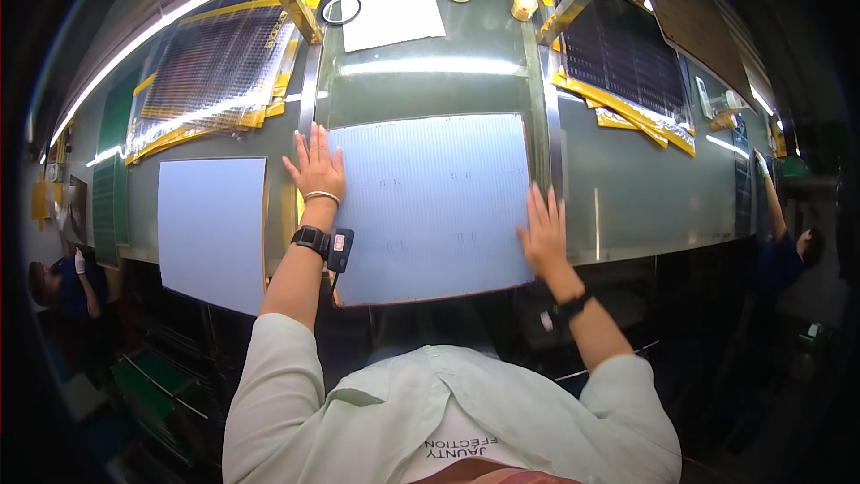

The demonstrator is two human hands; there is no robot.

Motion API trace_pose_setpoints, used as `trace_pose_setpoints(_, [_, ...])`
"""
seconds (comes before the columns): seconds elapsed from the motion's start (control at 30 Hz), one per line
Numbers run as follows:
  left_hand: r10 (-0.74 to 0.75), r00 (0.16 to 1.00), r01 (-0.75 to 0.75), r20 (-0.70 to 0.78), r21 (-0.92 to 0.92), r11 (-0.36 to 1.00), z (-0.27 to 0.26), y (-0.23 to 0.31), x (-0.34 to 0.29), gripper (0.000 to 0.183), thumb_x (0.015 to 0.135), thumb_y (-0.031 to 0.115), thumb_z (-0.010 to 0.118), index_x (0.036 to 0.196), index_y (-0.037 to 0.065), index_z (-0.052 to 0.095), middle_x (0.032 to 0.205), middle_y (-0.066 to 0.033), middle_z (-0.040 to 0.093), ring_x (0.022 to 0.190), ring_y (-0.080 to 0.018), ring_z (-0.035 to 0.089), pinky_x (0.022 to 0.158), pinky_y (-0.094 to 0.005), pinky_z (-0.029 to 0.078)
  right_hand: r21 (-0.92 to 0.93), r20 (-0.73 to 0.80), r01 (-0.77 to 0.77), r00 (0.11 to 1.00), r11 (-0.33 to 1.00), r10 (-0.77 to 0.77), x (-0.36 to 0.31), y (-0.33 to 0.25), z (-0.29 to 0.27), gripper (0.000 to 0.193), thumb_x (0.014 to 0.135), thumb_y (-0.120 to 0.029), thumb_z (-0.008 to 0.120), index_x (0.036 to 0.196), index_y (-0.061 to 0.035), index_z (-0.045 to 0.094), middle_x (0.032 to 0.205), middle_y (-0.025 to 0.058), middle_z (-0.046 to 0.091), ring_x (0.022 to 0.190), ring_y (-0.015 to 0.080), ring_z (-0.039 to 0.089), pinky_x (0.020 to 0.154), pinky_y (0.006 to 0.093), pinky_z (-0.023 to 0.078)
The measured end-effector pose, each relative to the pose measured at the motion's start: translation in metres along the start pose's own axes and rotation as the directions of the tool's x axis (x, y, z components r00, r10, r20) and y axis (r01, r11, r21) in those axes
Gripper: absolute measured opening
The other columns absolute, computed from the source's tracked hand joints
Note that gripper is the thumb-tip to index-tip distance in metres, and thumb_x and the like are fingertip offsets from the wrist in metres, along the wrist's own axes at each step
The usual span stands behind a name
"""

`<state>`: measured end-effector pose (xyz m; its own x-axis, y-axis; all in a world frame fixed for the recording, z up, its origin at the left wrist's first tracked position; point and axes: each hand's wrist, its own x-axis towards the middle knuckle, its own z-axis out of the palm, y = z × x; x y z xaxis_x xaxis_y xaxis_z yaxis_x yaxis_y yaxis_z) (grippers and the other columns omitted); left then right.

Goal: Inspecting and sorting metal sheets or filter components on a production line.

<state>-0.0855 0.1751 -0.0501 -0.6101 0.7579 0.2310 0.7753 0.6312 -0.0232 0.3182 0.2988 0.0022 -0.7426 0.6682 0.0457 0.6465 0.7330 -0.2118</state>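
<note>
The left hand [320, 166] lies along the left edge of a pale blue panel [430, 206], fingers straight and fanned, thumb toward the panel's face; the right hand [545, 235] stands at the opposite edge, fingers extended and slightly parted, thumb by the border. The palms' undersides are hidden, so how firmly either presses cannot be told. The panel lies between the hands on a grey-green bench [430, 85], its near edge by the person's body; its fine stripes and small dark marks are too faint to make out fully. A bracelet and a dark wristband [310, 238] with a small box cover part of the left wrist, and another dark band [567, 308] crosses the right. Left of the left forearm lies a second plain panel [212, 224], its near right corner close to that arm. Farther out, glare blurs the stacked dark sheets with yellow edges [210, 63] on the left, and a similar stack [618, 63] lies on the right. Beyond the panel are a white sheet [394, 18], a black ring [341, 9], and tape rolls and bottles cut off by the top edge. At both dim sides, co-workers are partly lost in shadow.
</note>
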Motion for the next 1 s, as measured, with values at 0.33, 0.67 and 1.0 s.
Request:
trace_pose_setpoints(0.33, [-0.336,0.922,0.376,0.194,-0.234,0.896,-0.092,-0.017,-0.225,0.051,0.068,0.043,0.07,0.096,0.004,0.053,0.086,-0.0122,0.053,0.084,-0.0303,0.051,0.075,-0.0401,0.041,0.188,0.044,0.117,0.991,0.975,-0.127,-0.102,-0.024,-0.054,0.065,0.073,-0.035,0.065,0.125,0.0001,0.044,0.137,0.0175,0.033,0.13,0.0401,0.023,0.105,0.0521,0.018])
trace_pose_setpoints(0.67, [-0.314,0.63,0.668,0.71,-0.702,-0.246,-0.122,-0.009,-0.227,0.029,0.087,0.028,0.057,0.076,0.002,0.061,0.068,-0.0043,0.062,0.056,-0.0088,0.057,0.052,-0.0206,0.044,0.127,0.074,0.428,0.896,0.895,-0.439,-0.035,-0.105,-0.015,0.057,0.071,-0.001,0.056,0.125,-0.0191,0.05,0.134,0.0131,0.039,0.123,0.0394,0.034,0.099,0.0479,0.032])
trace_pose_setpoints(1.0, [-0.942,0.108,0.512,0.318,-0.83,-0.221,-0.078,-0.207,-0.262,0.056,0.074,0.051,0.067,0.103,0.003,0.056,0.087,-0.0067,0.059,0.08,-0.0169,0.055,0.072,-0.0307,0.044,0.122,0.123,0.249,0.957,0.961,-0.264,0.146,-0.106,-0.303,0.013,0.079,-0.003,0.055,0.091,0.0,0.059,0.075,0.0097,0.063,0.071,0.0181,0.061,0.059,0.0288,0.044])
